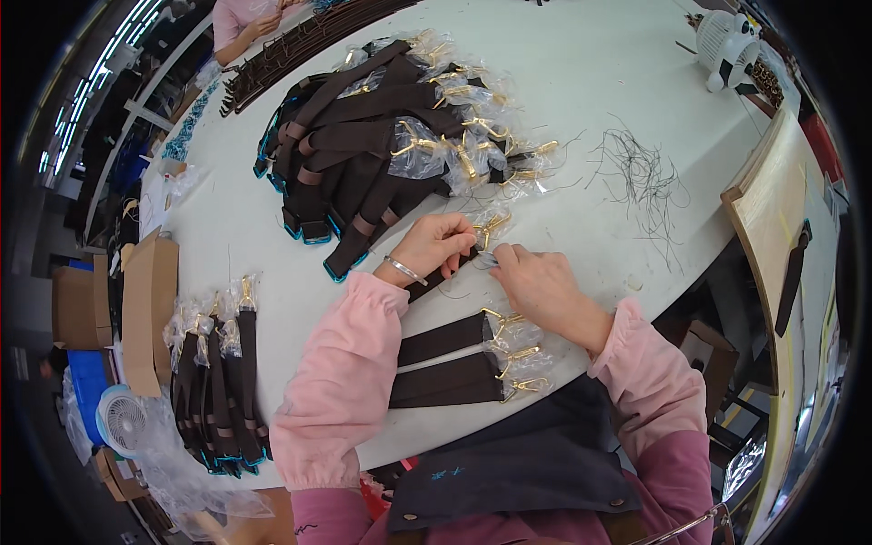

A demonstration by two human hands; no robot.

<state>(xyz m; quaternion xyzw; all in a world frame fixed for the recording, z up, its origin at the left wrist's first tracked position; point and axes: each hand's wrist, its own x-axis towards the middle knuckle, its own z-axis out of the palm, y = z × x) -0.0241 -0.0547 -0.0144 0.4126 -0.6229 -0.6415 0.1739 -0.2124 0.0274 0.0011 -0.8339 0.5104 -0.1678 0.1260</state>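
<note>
From where I stand, the person's left hand (429, 247) is bent over a dark brown strap (423, 289), its thumb and forefinger together and clamped on the strap close to the gold clasp (490, 227); exactly what the tips pinch is hidden. The right hand (543, 286) comes in from the other side, fingers closed around a small grey tool (488, 260), which sits right by the same strap end. That strap lies slantwise on the white table (568, 54), between the big pile and the person's front.

Nearer the person's apron (509, 463), more brown straps (443, 338) lie side by side, their gold clasps in clear plastic pointing right. Beyond the hands rises a large heap of straps (350, 138) with turquoise edges showing, clasps bagged too. A tangle of dark threads (636, 177) spreads to the right of the heap, and a white fan (727, 45) stands at the far right. Over on the left, a smaller bundle of straps (218, 391) lies near the table's edge, beside a cardboard box (150, 309). Across the table sits a co-worker in pink (234, 25).
</note>
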